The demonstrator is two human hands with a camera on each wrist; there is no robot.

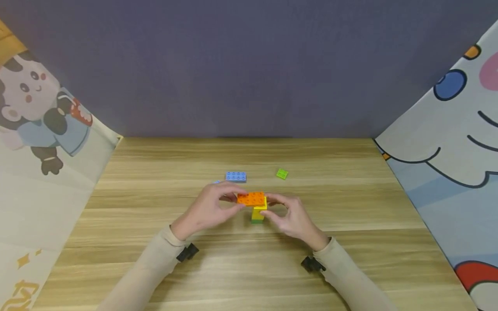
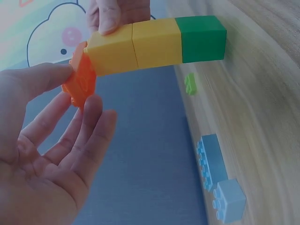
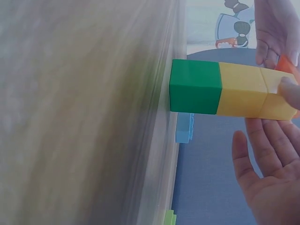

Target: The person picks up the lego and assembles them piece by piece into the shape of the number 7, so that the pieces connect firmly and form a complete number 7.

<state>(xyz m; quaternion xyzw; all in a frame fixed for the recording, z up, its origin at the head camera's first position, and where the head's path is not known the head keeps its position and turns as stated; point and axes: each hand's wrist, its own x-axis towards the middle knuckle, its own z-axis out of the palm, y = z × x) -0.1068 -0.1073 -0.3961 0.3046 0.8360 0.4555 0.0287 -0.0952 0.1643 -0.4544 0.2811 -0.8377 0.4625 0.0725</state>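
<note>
A small tower of building bricks stands upright on the table: a green brick [image 2: 202, 39] at the bottom, a yellow brick [image 2: 157, 43] above it, and another yellow brick [image 2: 115, 50] on top. My left hand [image 1: 210, 210] pinches a flat orange brick [image 1: 253, 198] between thumb and fingers at the tower's top. The orange brick overlaps the upper yellow one; whether its studs are engaged I cannot tell. From the other side, my right hand [image 1: 292, 217] grips the upper yellow brick, thumb on one face and fingers against the opposite one.
Farther back on the wooden table [image 1: 155, 164] lie a long blue brick [image 1: 236, 176] and a small lime-green brick [image 1: 282, 173]. A light-blue brick [image 2: 229, 201] sits beside the long one, mostly behind my left hand in the head view. A dark panel [image 1: 249, 77] rises at the back.
</note>
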